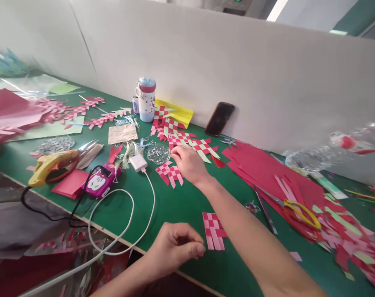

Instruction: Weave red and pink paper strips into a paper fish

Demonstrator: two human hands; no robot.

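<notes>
My right hand (191, 163) reaches forward over the table, its fingers closed in a pinch next to a clear round dish of small googly eyes (158, 154). Whatever those fingertips hold, if anything, is hidden. Near the front edge is my left hand (175, 249), thumb and fingers curled together; I cannot make out anything between them. Just right of it a woven pink and red paper square (212, 231) with loose strips lies flat, partly behind my right forearm. A woven paper fish (170, 173) rests below the dish, and more woven fish (175, 130) are piled behind it.
A yellow glue gun (53, 163), a purple power socket (101, 181) and a white charger (138, 163) with a looping cable occupy the left. Scissors (301, 212) lie on red paper at right. A bottle (146, 101) and a phone (220, 119) stand near the wall.
</notes>
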